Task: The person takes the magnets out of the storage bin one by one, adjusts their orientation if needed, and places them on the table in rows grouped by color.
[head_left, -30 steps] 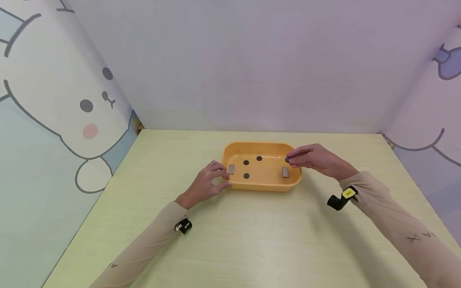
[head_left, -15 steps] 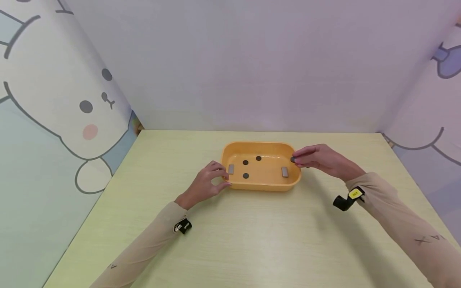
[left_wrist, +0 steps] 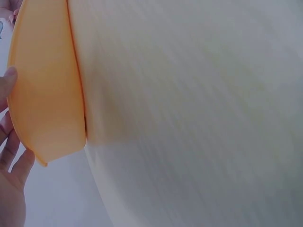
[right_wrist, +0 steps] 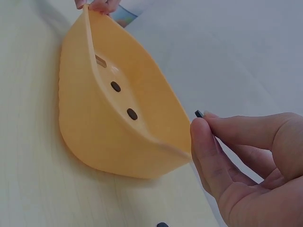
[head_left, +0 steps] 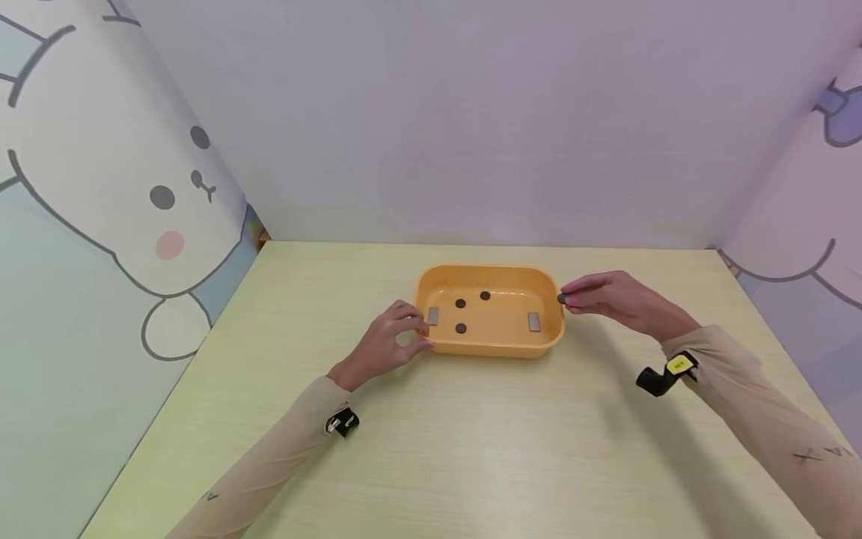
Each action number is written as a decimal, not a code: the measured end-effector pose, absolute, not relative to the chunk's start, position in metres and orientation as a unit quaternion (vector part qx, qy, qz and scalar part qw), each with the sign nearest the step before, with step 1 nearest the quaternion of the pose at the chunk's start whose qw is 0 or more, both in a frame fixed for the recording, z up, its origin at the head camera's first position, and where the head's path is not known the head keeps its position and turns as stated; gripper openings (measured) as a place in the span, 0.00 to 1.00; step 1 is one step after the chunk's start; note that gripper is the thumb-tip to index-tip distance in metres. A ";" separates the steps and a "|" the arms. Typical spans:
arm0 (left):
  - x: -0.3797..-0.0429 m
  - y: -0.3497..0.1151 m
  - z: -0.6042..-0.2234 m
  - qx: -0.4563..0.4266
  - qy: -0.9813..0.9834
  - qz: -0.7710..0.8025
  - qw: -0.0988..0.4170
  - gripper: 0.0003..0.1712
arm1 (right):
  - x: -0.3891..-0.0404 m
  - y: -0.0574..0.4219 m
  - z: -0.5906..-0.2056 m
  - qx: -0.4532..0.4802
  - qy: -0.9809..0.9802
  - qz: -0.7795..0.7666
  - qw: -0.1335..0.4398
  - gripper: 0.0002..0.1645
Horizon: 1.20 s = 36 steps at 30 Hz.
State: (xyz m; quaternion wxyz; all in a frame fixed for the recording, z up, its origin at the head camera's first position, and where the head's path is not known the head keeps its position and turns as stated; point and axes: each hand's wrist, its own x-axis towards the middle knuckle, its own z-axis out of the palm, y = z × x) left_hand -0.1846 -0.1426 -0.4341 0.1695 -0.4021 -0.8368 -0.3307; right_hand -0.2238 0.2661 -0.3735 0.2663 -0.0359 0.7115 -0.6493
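A yellow-orange plastic tray [head_left: 490,349] with rounded corners stands on the table in the head view. My left hand [head_left: 384,343] holds its left end, with fingers and thumb spread along the rim; the left wrist view shows those fingertips at the tray's edge. Just past the right rim, my right hand [head_left: 622,301] pinches a small dark disc [head_left: 562,298] between thumb and fingers. The right wrist view shows this disc [right_wrist: 199,114] edge-on, raised beside the rim. Inside the tray lie three dark discs [head_left: 461,328] and two grey rectangles [head_left: 534,322], one near each end.
A pale wooden table [head_left: 471,449] extends around the tray. Behind it rises a plain light wall [head_left: 485,135], with a cartoon-printed panel [head_left: 101,187] at the left. A small dark round thing [right_wrist: 162,224] shows on the table at the right wrist view's bottom edge.
My right hand has moved right with the pinched disc, from over the tray's right end to just outside its rim. The left hand and the tray have stayed put.
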 end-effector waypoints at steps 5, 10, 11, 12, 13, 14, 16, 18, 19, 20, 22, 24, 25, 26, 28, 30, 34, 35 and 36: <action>-0.184 -0.143 -0.433 -0.401 -0.838 -0.330 0.168 0.09 | -0.224 0.270 -0.374 -0.025 0.712 -0.650 0.265 0.26; -0.185 -0.143 -0.433 -0.401 -0.838 -0.328 0.170 0.09 | -0.223 0.275 -0.373 -0.029 0.707 -0.656 0.264 0.21; -0.185 -0.143 -0.434 -0.401 -0.838 -0.329 0.170 0.09 | -0.223 0.276 -0.374 -0.030 0.706 -0.657 0.264 0.20; -0.185 -0.143 -0.433 -0.400 -0.838 -0.329 0.171 0.09 | -0.223 0.277 -0.374 -0.031 0.705 -0.657 0.263 0.20; -0.185 -0.143 -0.434 -0.400 -0.838 -0.329 0.172 0.09 | -0.222 0.277 -0.374 -0.030 0.706 -0.657 0.263 0.21; -0.185 -0.143 -0.434 -0.400 -0.837 -0.330 0.172 0.09 | -0.222 0.278 -0.374 -0.030 0.707 -0.657 0.262 0.21; -0.185 -0.143 -0.434 -0.401 -0.836 -0.332 0.174 0.09 | -0.222 0.279 -0.373 -0.027 0.709 -0.655 0.260 0.23; -0.185 -0.142 -0.435 -0.401 -0.835 -0.333 0.175 0.10 | -0.221 0.281 -0.373 -0.022 0.711 -0.655 0.257 0.23; -0.185 -0.142 -0.435 -0.401 -0.835 -0.334 0.175 0.10 | -0.221 0.282 -0.374 -0.020 0.712 -0.654 0.256 0.23; -0.185 -0.142 -0.435 -0.401 -0.835 -0.334 0.175 0.10 | -0.221 0.283 -0.374 -0.019 0.711 -0.655 0.255 0.22; -0.185 -0.143 -0.435 -0.400 -0.836 -0.333 0.174 0.10 | -0.220 0.285 -0.374 -0.017 0.710 -0.656 0.255 0.21; -0.185 -0.143 -0.434 -0.399 -0.837 -0.332 0.172 0.10 | -0.220 0.287 -0.374 -0.018 0.709 -0.657 0.256 0.19; -0.185 -0.143 -0.434 -0.399 -0.837 -0.331 0.173 0.10 | -0.220 0.288 -0.375 -0.018 0.708 -0.658 0.256 0.18; -0.185 -0.142 -0.434 -0.399 -0.838 -0.331 0.172 0.10 | -0.220 0.289 -0.375 -0.018 0.707 -0.659 0.256 0.17; -0.184 -0.142 -0.433 -0.397 -0.839 -0.331 0.170 0.10 | -0.219 0.290 -0.374 -0.018 0.707 -0.660 0.256 0.15; -0.184 -0.142 -0.433 -0.397 -0.839 -0.331 0.170 0.09 | -0.219 0.292 -0.374 -0.017 0.707 -0.660 0.254 0.14; -0.184 -0.142 -0.433 -0.398 -0.839 -0.330 0.171 0.09 | -0.218 0.295 -0.373 -0.010 0.708 -0.660 0.252 0.14; -0.184 -0.142 -0.434 -0.398 -0.839 -0.330 0.171 0.10 | -0.218 0.295 -0.373 -0.007 0.707 -0.661 0.252 0.13; -0.184 -0.142 -0.434 -0.398 -0.838 -0.331 0.172 0.10 | -0.218 0.296 -0.373 -0.007 0.706 -0.662 0.251 0.13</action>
